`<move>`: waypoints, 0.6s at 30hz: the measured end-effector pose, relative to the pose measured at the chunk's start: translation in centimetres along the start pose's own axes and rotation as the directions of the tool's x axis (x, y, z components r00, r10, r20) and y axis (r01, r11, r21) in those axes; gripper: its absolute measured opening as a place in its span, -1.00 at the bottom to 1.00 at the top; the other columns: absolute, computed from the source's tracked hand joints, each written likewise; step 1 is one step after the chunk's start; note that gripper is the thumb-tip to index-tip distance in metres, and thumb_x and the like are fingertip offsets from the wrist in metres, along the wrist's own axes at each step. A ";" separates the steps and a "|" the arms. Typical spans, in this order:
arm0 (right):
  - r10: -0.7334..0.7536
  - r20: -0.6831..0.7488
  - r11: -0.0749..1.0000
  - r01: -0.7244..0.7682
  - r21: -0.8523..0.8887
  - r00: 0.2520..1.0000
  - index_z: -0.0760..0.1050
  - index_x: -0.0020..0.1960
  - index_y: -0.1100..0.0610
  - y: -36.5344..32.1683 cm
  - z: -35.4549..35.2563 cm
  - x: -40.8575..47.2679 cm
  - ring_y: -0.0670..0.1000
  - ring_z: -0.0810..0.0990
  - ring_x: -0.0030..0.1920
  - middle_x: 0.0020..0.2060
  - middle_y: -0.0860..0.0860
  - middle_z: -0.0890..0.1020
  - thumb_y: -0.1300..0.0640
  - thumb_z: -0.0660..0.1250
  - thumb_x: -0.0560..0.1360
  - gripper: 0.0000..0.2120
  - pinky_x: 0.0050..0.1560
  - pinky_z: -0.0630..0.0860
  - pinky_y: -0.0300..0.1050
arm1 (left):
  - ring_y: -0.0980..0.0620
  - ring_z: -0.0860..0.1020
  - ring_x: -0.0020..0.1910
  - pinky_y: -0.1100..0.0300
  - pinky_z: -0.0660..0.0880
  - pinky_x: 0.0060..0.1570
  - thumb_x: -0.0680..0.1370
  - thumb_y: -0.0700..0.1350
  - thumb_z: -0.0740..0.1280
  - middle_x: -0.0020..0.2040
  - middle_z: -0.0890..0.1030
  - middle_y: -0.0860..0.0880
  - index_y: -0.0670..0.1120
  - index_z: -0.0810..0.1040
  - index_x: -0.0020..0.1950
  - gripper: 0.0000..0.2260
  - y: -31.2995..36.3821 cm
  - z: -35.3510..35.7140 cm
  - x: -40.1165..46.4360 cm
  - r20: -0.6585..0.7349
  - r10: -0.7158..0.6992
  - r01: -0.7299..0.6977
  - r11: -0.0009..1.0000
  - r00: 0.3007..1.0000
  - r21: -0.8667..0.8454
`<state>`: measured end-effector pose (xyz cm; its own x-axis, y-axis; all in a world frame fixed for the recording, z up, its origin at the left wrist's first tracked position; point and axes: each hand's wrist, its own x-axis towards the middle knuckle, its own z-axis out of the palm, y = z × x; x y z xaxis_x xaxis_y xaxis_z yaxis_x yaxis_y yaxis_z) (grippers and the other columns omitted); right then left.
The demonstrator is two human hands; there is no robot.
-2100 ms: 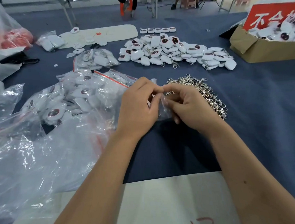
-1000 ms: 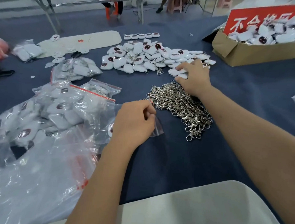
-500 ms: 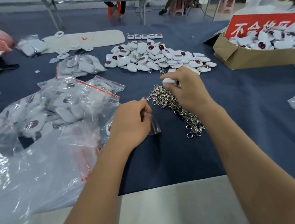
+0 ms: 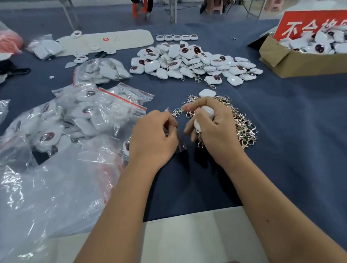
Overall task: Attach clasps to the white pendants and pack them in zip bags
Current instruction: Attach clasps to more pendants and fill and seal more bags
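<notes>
My right hand [image 4: 212,131] grips a white pendant [image 4: 206,114] with its clasp hanging below, just over the near edge of a heap of silver clasps [image 4: 238,118]. A second white pendant [image 4: 207,92] lies at the far edge of that heap. My left hand [image 4: 154,138] pinches a small clear zip bag [image 4: 179,145] close beside the right hand. Farther back lies a pile of white pendants [image 4: 191,60] with dark red marks, some with clasps.
Clear bags filled with packed pendants [image 4: 86,115] and loose plastic [image 4: 37,185] cover the left. A cardboard box [image 4: 303,61] of pendants with a red sign stands at the back right. A white board [image 4: 113,40] lies at the back, a pale sheet [image 4: 193,241] at the near edge.
My right hand reached out to the pendant pile, took a pendant and drew back over the clasps to the left hand. My left hand kept holding the small zip bag.
</notes>
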<state>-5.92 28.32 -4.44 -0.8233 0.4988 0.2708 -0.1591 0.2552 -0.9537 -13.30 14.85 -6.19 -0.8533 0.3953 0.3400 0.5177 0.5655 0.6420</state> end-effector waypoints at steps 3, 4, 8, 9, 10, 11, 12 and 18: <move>-0.025 0.006 0.997 0.025 -0.073 1.000 0.55 0.11 0.20 0.1 -0.1 0.3 -0.09 0.45 -0.39 -0.27 0.02 0.60 0.35 0.12 0.64 -0.76 -0.41 0.37 -0.27 | 0.15 0.52 -0.23 0.14 0.45 -0.16 0.50 -0.11 0.32 -0.15 0.57 0.13 0.12 0.60 -0.16 -0.87 0.2 0.0 0.1 0.002 -0.005 0.005 1.000 1.000 0.004; -0.077 0.014 0.978 0.078 -0.192 0.997 0.55 0.12 0.18 0.2 -0.2 0.5 -0.13 0.44 -0.34 -0.25 -0.03 0.57 0.30 0.15 0.67 -0.80 -0.33 0.39 -0.27 | 0.13 0.52 -0.23 0.13 0.46 -0.15 0.50 -0.11 0.32 -0.16 0.57 0.12 0.11 0.60 -0.16 -0.87 0.2 0.0 0.1 0.003 -0.001 0.001 1.000 1.000 0.006; -0.114 0.021 0.830 0.107 -0.548 0.993 0.49 0.36 0.12 0.9 -1.2 1.8 0.05 0.38 0.19 0.11 0.07 0.43 0.10 0.16 0.73 -0.73 0.35 0.34 -0.01 | 0.05 0.54 -0.17 0.09 0.50 -0.10 0.49 -0.15 0.34 -0.16 0.57 0.10 0.08 0.61 -0.15 -0.87 0.3 -0.1 0.1 0.015 0.005 -0.005 1.000 1.000 0.024; -0.114 0.000 0.822 0.094 -0.562 0.994 0.43 0.45 0.11 0.8 -1.3 2.0 0.10 0.32 0.24 0.15 0.10 0.37 0.14 0.14 0.72 -0.67 0.42 0.28 0.01 | 0.05 0.54 -0.17 0.09 0.50 -0.10 0.48 -0.15 0.34 -0.16 0.57 0.11 0.09 0.61 -0.15 -0.86 0.3 -0.1 0.1 0.017 0.004 -0.005 1.000 1.000 0.023; -0.141 -0.009 0.817 0.111 -0.566 0.990 0.36 0.53 0.13 0.7 -1.4 2.0 0.13 0.30 0.24 0.15 0.12 0.35 0.20 0.13 0.71 -0.61 0.44 0.25 0.00 | 0.06 0.54 -0.18 0.10 0.51 -0.11 0.48 -0.15 0.34 -0.16 0.57 0.11 0.10 0.61 -0.15 -0.86 0.3 -0.1 0.1 0.018 0.004 -0.004 1.000 1.000 0.020; -0.187 -0.007 0.815 0.151 -0.559 0.982 0.31 0.57 0.16 0.5 -1.2 1.8 0.14 0.32 0.23 0.15 0.13 0.35 0.25 0.13 0.69 -0.56 0.43 0.26 -0.02 | 0.07 0.54 -0.19 0.10 0.51 -0.12 0.48 -0.16 0.34 -0.16 0.57 0.11 0.11 0.61 -0.16 -0.85 0.3 -0.1 0.1 0.019 0.004 -0.005 1.000 1.000 0.016; -0.244 -0.007 0.820 0.203 -0.535 0.970 0.29 0.58 0.20 0.4 -0.8 1.4 0.12 0.36 0.20 0.13 0.13 0.38 0.28 0.16 0.69 -0.54 0.39 0.30 -0.07 | 0.08 0.54 -0.20 0.11 0.51 -0.13 0.48 -0.16 0.34 -0.16 0.58 0.11 0.11 0.60 -0.17 -0.84 0.2 -0.1 0.1 0.017 0.006 -0.006 1.000 1.000 0.011; -0.029 -0.057 0.999 0.027 -0.033 0.998 0.51 0.11 0.18 0.2 2.0 -0.5 0.13 0.62 -0.38 -0.22 0.15 0.65 0.15 0.38 0.64 -0.89 -0.37 0.53 -0.01 | 0.09 0.50 -0.24 0.14 0.44 -0.19 0.45 -0.17 0.36 -0.24 0.55 0.12 0.07 0.62 -0.18 -0.86 -0.9 -0.7 0.4 0.019 0.052 -0.052 0.998 0.998 0.022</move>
<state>-6.63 26.43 -5.07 -0.7860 0.5377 0.3049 -0.1631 0.2954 -0.9414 -14.10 14.02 -6.16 -0.8239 0.4380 0.3597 0.5631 0.5598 0.6080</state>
